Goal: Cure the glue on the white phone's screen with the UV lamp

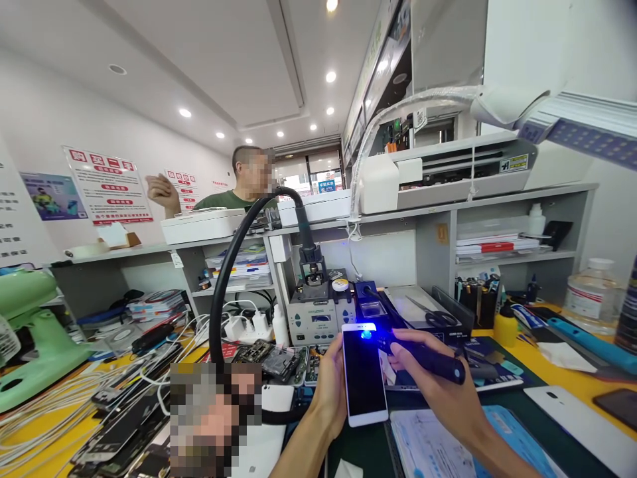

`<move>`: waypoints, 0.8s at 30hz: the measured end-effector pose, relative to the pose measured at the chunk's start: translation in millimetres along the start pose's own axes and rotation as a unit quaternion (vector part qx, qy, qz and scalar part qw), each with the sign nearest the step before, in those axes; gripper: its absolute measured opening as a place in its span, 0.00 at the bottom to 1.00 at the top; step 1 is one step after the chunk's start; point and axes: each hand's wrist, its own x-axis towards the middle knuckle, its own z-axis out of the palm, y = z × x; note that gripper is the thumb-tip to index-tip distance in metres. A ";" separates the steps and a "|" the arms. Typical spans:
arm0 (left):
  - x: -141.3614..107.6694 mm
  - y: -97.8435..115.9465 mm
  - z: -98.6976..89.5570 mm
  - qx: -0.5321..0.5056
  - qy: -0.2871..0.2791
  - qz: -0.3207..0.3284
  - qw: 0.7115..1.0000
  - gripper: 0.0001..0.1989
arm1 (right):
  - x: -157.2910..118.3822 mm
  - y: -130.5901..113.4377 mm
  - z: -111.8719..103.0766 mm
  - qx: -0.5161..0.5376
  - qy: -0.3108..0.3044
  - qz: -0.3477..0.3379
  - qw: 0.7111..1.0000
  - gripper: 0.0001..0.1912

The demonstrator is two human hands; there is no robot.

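Observation:
A white smartphone [365, 382] with a dark screen stands nearly upright above the bench, its left edge gripped by my left hand [326, 392]. My right hand [428, 368] is closed round a black flashlight [438, 360] that points leftward at the phone's top. Bright blue light [367, 334] glows on the phone's upper right corner. Behind the phone stands a grey soldering station [314, 322] with dials and a small display.
A thick black hose [226, 285] arches up left of my hands. Circuit boards [271, 358], white cables [30, 415] and phone parts crowd the left side. On the right are a yellow bottle [505, 325] and a white phone cover [572, 425]. A person [233, 199] stands behind the counter.

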 end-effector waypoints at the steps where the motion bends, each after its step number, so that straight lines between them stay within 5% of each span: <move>1: -0.7 0.6 1.1 0.000 0.002 0.001 1.000 0.22 | -0.1 0.4 0.1 0.001 0.003 -0.001 1.000 0.20; 24: -2.1 -1.3 7.0 -0.012 0.045 0.043 0.998 0.17 | -4.9 1.0 5.7 0.000 -0.039 -0.074 0.996 0.14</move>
